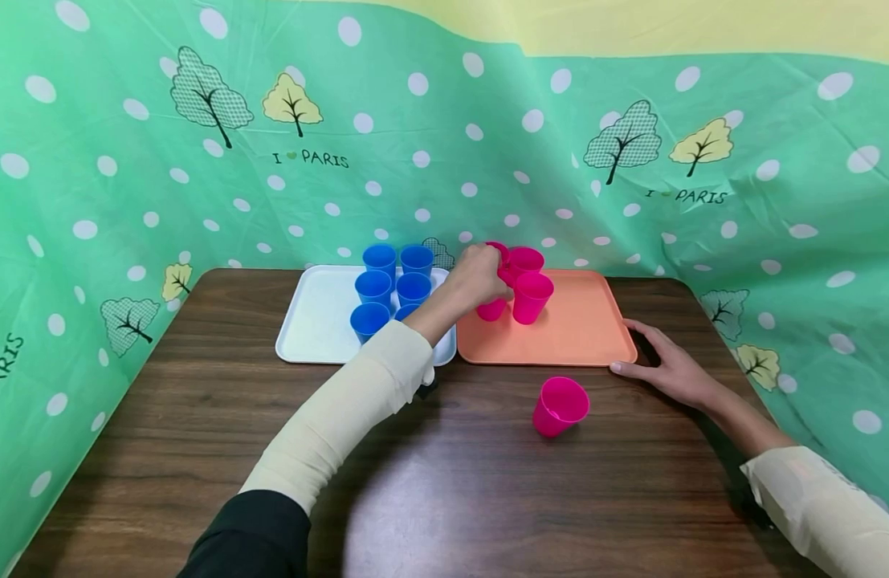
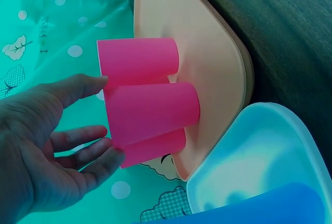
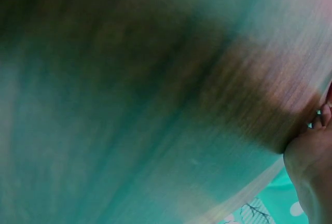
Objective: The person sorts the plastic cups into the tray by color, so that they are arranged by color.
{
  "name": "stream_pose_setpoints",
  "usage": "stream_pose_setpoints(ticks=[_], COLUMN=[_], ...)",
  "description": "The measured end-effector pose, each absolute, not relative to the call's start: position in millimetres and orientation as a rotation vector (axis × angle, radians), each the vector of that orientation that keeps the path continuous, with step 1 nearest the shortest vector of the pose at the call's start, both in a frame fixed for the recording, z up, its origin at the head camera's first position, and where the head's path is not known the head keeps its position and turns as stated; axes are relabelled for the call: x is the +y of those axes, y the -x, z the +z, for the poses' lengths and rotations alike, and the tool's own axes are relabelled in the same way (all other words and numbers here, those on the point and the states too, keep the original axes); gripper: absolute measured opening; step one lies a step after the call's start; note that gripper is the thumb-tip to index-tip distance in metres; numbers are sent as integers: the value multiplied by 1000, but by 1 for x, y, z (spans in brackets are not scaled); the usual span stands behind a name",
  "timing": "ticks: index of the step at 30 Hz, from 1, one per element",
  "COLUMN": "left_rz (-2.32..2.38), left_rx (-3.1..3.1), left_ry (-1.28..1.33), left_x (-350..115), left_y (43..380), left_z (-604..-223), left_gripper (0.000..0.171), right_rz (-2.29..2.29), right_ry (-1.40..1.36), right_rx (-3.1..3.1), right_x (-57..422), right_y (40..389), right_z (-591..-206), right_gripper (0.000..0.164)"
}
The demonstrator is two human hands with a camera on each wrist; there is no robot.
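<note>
My left hand (image 1: 479,277) reaches over the left end of the orange tray (image 1: 581,321). Its thumb and fingertips hold the rim of a pink cup (image 2: 150,110), which stands upright on that tray. Other pink cups (image 1: 533,297) stand close around it, partly covered by the hand. At the tray's front right corner, my right hand (image 1: 664,365) grips the edge, thumb at the front and fingers along the side. Only a bit of this hand (image 3: 311,156) enters the right wrist view. One more pink cup (image 1: 561,405) stands upright on the table in front of the tray.
To the left, a white tray (image 1: 314,321) carries several upright blue cups (image 1: 373,286); my left forearm crosses its front right part. Both trays sit side by side on the dark wooden table (image 1: 220,385). A green printed cloth (image 1: 415,185) hangs directly behind.
</note>
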State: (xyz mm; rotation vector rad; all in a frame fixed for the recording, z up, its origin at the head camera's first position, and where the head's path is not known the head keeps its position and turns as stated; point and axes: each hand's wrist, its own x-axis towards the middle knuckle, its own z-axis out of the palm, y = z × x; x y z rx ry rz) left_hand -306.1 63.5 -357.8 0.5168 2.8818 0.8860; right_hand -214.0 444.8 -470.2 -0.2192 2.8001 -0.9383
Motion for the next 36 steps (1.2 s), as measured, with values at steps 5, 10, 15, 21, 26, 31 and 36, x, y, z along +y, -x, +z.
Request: stream_pose_setpoints(ticks=[5, 10, 15, 21, 26, 31, 36], left_rz=[861, 837, 744, 634, 595, 686, 757], left_rx=[2874, 2923, 2972, 3011, 3017, 2950, 2894], left_ry=[-509, -559, -605, -689, -794, -851, -899], left_x=[63, 64, 66, 69, 73, 76, 79], left_y=[306, 300, 291, 283, 276, 264, 254], left_z=[-357, -354, -350, -348, -343, -340, -341], left_gripper=[46, 41, 42, 39, 35, 38, 32], right_rz=[-944, -944, -943, -945, -948, -948, -952], right_ry=[214, 207, 211, 210, 209, 207, 209], right_rx=[2795, 2796, 2801, 2796, 2796, 2794, 2795], right_x=[445, 445, 445, 444, 445, 445, 445], right_y=[214, 214, 214, 214, 215, 215, 215], right_z=[-471, -471, -471, -470, -470, -471, -470], right_gripper=[106, 107, 106, 106, 106, 106, 106])
